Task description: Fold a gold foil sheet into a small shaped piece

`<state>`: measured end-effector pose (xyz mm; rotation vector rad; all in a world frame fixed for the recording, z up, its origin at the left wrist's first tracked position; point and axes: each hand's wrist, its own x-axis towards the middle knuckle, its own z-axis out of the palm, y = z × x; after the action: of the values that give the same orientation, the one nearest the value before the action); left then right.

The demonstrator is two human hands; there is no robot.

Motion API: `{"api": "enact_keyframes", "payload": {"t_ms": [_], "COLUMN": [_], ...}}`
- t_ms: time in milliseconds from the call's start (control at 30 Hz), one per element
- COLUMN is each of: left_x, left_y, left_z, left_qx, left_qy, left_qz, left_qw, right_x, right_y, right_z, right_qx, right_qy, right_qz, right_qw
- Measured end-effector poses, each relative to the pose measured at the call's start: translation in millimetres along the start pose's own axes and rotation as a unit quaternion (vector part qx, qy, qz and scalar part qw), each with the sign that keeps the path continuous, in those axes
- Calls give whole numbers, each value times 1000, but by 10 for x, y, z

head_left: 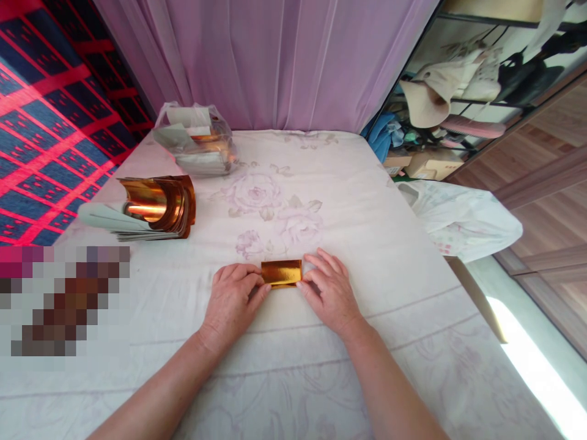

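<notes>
Lilac curtains hang behind a table covered in a pale rose-print cloth [367,201], and dead centre on it lies a small gold foil sheet [281,272], folded flat into a little rectangle. The left hand [233,299] pinches its left edge between thumb and fingertips, and the right hand [328,290] presses fingertips on the right edge, so both are on the foil, not clenched around it.

My guess is that stuff is featherlight, thin and slick, creases the second you lean on it and probably tears if tugged. Edges and corners look like the sane place to hold it, flat against the cloth.

Up at 10 o'clock from the hands sits a curled stack of gold sheets [156,208], and further out at 11 o'clock a clear plastic bag [197,137] with more. No readable labels or writing anywhere I can spot.
</notes>
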<state>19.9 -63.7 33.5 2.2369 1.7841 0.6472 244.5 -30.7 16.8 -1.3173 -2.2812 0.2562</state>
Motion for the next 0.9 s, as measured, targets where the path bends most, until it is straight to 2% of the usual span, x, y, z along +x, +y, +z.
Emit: {"api": "enact_keyframes", "payload": {"t_ms": [467,567,667,767,900], "left_x": [30,12,-42,-128,-253], "left_y": [24,51,135,248,349], "left_z": [13,-1,-9,37,169], "left_qx": [31,65,95,87,98], "left_qy": [16,53,95,90,58], "left_qz": [-3,40,119,179,212], "left_qw": [999,996,984,976,971], "right_x": [22,24,26,27,30], "right_y": [-54,-62,-67,-70,-68], "right_z": [79,84,84,82,79], "right_qx": [-22,-22,-20,-20,-15], "right_qy": [19,17,18,19,16], "right_qz": [37,42,47,48,47], "right_qw": [999,999,999,998,999]}}
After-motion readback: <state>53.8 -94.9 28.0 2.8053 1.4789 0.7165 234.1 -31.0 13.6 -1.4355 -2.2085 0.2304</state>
